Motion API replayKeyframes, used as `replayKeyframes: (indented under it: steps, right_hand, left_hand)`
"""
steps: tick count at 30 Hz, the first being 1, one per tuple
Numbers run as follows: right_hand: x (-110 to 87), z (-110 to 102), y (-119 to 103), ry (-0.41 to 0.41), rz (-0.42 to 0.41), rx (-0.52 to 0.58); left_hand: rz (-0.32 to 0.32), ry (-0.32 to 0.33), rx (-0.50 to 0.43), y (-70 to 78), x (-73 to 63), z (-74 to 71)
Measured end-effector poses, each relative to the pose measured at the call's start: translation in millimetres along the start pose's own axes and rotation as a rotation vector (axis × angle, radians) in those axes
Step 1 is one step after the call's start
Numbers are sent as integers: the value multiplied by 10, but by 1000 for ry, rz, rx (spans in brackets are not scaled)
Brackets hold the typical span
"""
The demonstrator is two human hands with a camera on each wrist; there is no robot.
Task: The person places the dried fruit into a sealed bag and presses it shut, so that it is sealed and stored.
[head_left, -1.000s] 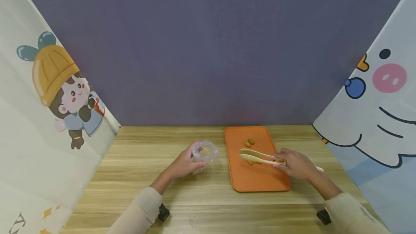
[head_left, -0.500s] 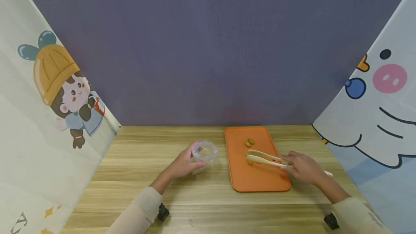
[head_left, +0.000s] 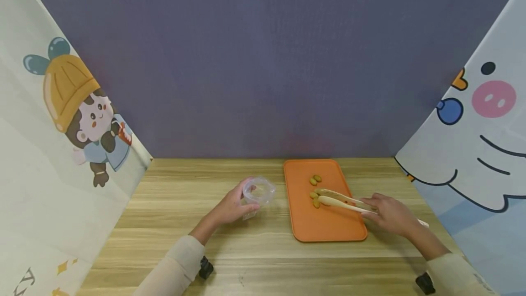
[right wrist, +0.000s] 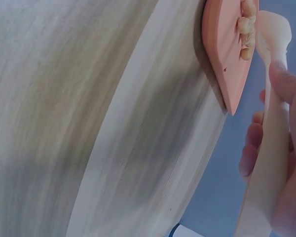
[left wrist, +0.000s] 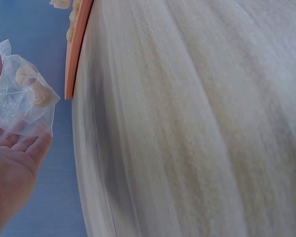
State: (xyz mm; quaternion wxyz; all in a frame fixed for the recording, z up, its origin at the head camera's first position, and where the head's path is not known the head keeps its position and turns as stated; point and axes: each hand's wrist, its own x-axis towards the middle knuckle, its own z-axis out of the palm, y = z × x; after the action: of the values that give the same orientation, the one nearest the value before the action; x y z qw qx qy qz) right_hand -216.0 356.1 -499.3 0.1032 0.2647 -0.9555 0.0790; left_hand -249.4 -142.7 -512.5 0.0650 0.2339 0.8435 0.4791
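Note:
My left hand (head_left: 235, 203) grips a clear plastic bag (head_left: 259, 192), thumb and fingers round its side and its mouth open upward. Inside the bag, light brown pieces (left wrist: 41, 94) show in the left wrist view. Cream-coloured tongs (head_left: 339, 203) are in my right hand (head_left: 388, 214), gripped along the arms. Their tips reach low over the orange tray (head_left: 328, 229), slightly apart and with nothing seen between them. Several small brown oval pieces, like nuts (head_left: 313, 181), lie on the tray: a pair toward the back and a pair (head_left: 316, 203) just left of the tong tips.
The wooden table (head_left: 185, 177) carries the tray right of the middle, with the bag to its left. A dark grey-blue partition (head_left: 263, 67) rises along the back edge. Printed panels stand at left (head_left: 33, 172) and right (head_left: 472, 159).
My right hand and the tongs have moved right and slightly toward me. The nearer pair of brown pieces, partly covered before, now shows beside the tips. The left hand stays put.

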Motion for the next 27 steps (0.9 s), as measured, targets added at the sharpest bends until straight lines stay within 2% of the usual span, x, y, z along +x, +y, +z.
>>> replayKeyframes:
  steps: [10,27]
  right_hand:
    - [-63,11,52,-11,0,-14]
    - [-127,91,97,-23,22,-17]
  left_hand:
    - [24,3,-8,-38,7,9]
    - [22,-4,-16,-32,-9,-18]
